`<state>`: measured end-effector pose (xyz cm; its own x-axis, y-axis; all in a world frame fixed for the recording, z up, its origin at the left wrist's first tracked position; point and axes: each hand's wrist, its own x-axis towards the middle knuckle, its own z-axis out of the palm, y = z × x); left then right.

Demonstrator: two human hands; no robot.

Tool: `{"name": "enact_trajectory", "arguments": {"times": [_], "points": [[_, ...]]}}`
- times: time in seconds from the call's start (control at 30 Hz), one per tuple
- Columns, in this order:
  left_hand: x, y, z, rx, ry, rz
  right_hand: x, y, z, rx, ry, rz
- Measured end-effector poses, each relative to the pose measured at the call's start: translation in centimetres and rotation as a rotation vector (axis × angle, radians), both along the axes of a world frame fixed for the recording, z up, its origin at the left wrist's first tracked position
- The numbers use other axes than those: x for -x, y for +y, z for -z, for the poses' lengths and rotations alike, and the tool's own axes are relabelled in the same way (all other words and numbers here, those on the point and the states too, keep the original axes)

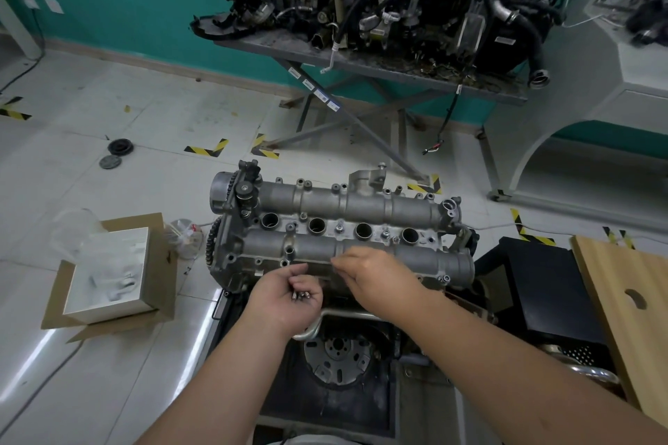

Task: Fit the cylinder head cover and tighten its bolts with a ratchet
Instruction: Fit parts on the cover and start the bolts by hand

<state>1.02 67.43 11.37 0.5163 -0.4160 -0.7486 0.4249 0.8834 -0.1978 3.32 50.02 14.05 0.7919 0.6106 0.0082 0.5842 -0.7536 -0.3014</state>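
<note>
The grey aluminium cylinder head cover sits on the engine in the middle of the view, with four round plug wells along its centre. A few bolts stand in holes between the wells. My left hand is cupped at the cover's near edge and holds several loose bolts in its curled fingers. My right hand lies over the cover's near rim, fingertips pointing left and pinched together; whether a bolt is between them is hidden. No ratchet is in view.
An open cardboard box with white packing stands on the floor at left, beside a plastic bag. A second engine sits on a metal stand behind. A wooden board and a black case are at right.
</note>
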Motion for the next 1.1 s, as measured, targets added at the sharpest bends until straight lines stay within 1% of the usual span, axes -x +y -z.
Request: {"name": "enact_trajectory", "arguments": {"times": [0.1, 0.33, 0.43, 0.47, 0.53, 0.57, 0.63, 0.67, 0.73, 0.83, 0.93, 1.0, 1.03, 1.1], "points": [[0.1, 0.3, 0.3, -0.009, -0.006, 0.027, 0.0, 0.3, -0.1, 0.126, -0.086, -0.006], [-0.3, 0.0, 0.1, -0.049, 0.027, 0.004, -1.3, 2.5, -1.3, 0.377, -0.048, 0.094], [-0.1, 0.4, 0.4, -0.053, 0.002, 0.032, -1.5, 2.9, -1.6, 0.469, -0.029, 0.116], [0.1, 0.4, 0.6, -0.061, -0.015, 0.051, -1.5, 2.6, -1.8, 0.471, -0.013, 0.119], [0.6, 0.2, 0.8, -0.082, -0.06, 0.109, -1.5, 1.9, -2.0, 0.408, 0.031, 0.08], [1.0, 0.1, 0.9, -0.101, -0.083, 0.146, -1.4, 1.6, -2.0, 0.379, 0.045, 0.026], [1.9, 0.2, 1.3, -0.145, -0.129, 0.203, -1.3, 1.4, -2.3, 0.395, 0.052, -0.1], [2.3, 0.5, 1.5, -0.165, -0.154, 0.219, -1.3, 1.5, -2.4, 0.408, 0.051, -0.127], [2.9, 1.1, 1.5, -0.213, -0.217, 0.261, -1.5, 2.0, -2.3, 0.447, 0.031, -0.115], [3.5, 2.4, 1.0, -0.299, -0.285, 0.333, -1.7, 3.0, -2.3, 0.536, -0.053, -0.07], [3.9, 3.9, 0.5, -0.318, -0.329, 0.361, -1.9, 3.5, -2.8, 0.615, -0.103, -0.055], [4.2, 4.7, 0.2, -0.293, -0.374, 0.375, -2.0, 3.6, -3.5, 0.595, -0.067, -0.026], [4.3, 4.9, 0.0, -0.283, -0.403, 0.388, -1.9, 3.8, -3.9, 0.52, -0.049, -0.003], [4.5, 5.3, -0.4, -0.277, -0.457, 0.388, -1.2, 4.7, -4.4, 0.237, 0.041, 0.065]]}}
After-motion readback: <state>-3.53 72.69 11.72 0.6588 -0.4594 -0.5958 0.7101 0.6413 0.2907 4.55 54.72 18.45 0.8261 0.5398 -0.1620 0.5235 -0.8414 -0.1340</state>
